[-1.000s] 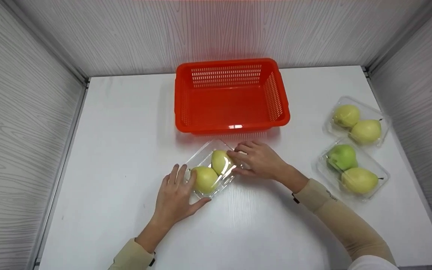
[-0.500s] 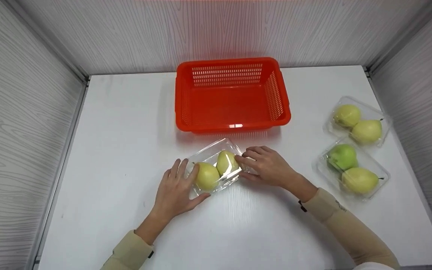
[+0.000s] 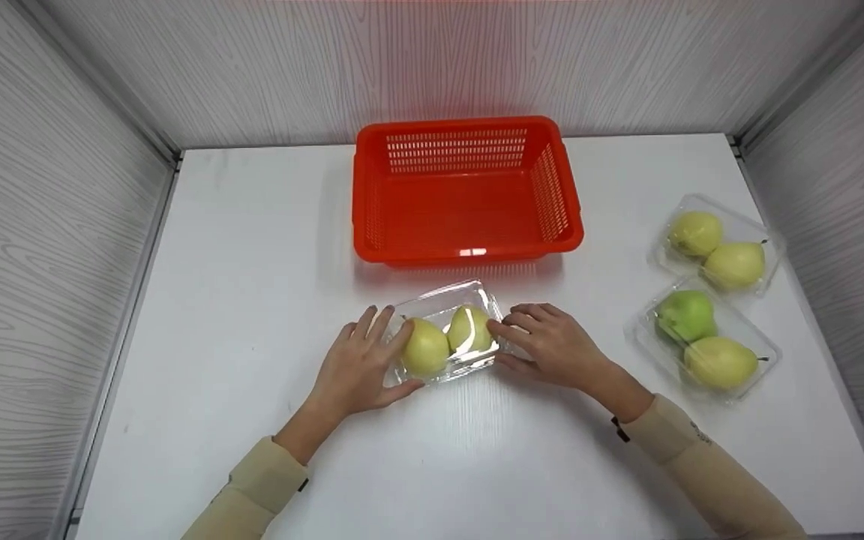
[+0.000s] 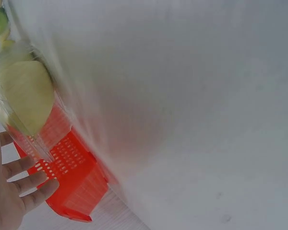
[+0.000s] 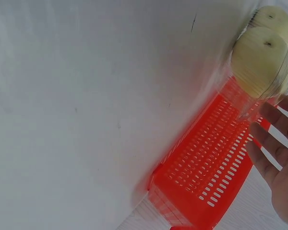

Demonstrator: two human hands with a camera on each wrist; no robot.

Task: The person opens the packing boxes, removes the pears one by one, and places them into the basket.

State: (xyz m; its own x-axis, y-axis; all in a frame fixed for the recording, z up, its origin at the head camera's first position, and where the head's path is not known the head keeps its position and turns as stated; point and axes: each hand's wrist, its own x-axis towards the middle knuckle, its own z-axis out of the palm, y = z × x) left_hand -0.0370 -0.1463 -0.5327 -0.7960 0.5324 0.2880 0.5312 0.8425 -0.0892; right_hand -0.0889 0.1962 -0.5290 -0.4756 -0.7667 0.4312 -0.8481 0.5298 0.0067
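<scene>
A clear plastic clamshell box holding two yellow pears lies on the table in front of the basket in the head view. The left pear and the right pear sit side by side inside it. My left hand touches the box's left end, fingers extended and thumb spread along the near side. At the right end, my right hand rests its fingertips against the box. Both wrist views show the fingers fairly straight beside the box, with pears visible through the plastic.
Behind the box stands a red plastic basket with slotted walls. To the right lie two more clear boxes, one with two yellow pears, the nearer with a green pear and a yellow pear. Wood-grain panels surround the white table.
The box has turned clockwise, its long side now nearer parallel to the basket, and shifted slightly right. My right hand moved right and toward me; my left hand moved slightly right and away.
</scene>
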